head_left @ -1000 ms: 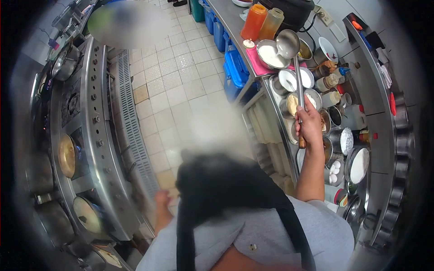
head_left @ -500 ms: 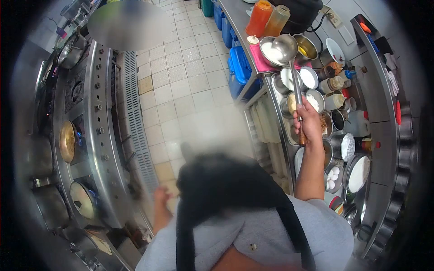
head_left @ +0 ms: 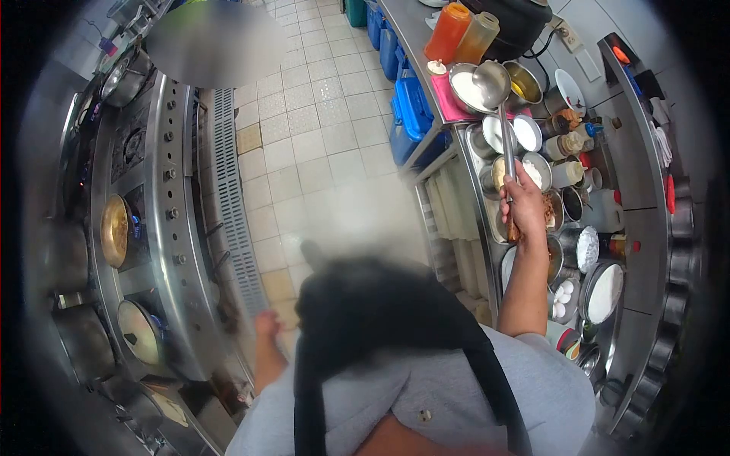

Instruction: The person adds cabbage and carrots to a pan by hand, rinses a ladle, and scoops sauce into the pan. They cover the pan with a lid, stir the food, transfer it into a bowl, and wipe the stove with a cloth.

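My right hand [head_left: 526,205] has its fingers clamped round the lower handle of a long-handled silver metal ladle [head_left: 506,143] with a brown grip end, held above the steel tabletop [head_left: 414,19]. Long axis: runs almost straight away from me, scoop end farthest, tilted slightly left; brown end points back toward my wrist. In view, the scoop overlaps the right side of a round steel bowl [head_left: 454,97] with white contents, beside a pink cloth [head_left: 442,90]; contact cannot be told. Left hand [head_left: 268,325] blurred, low on the stove side; finger spacing unclear. Versus one second ago: grip unchanged; scoop now sits nearer me relative to the bowl, less beyond its far rim. Whole view shifted slightly.
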`<control>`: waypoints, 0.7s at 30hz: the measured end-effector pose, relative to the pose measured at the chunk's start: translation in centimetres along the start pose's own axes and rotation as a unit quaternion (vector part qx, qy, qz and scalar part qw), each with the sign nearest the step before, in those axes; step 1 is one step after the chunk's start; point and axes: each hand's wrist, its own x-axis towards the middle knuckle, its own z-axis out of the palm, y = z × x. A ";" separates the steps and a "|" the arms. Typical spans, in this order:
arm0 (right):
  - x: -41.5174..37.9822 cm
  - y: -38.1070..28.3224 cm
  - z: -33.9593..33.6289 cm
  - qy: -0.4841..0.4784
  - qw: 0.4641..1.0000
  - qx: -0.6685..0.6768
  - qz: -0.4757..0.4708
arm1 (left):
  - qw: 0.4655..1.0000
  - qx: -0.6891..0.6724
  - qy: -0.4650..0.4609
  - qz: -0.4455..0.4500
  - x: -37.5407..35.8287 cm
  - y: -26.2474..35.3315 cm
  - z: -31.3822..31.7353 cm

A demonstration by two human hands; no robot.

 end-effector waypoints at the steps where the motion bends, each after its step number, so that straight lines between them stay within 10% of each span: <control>1: -0.1 -0.1 0.2 0.000 1.000 0.006 0.010 | 0.998 0.043 0.005 0.038 0.3 0.0 -0.4; 9: -0.4 0.1 -0.2 -0.068 0.982 0.177 0.009 | 0.998 0.049 0.014 0.035 0.9 -0.5 -0.8; 11: -0.8 -0.1 -0.1 -0.072 0.977 0.202 0.007 | 0.970 0.045 0.056 0.233 0.7 -1.8 0.4; 14: -1.3 -0.3 0.3 -0.067 0.977 0.203 -0.008 | 0.938 0.151 0.103 0.294 0.2 -2.4 1.0; 20: -2.8 -1.2 2.0 -0.007 0.968 0.249 0.022 | 0.966 0.185 0.012 0.180 1.0 -3.4 -1.0; 21: -2.7 -1.1 2.1 -0.032 0.963 0.268 0.022 | 0.999 0.005 -0.003 0.037 0.4 -1.3 -1.2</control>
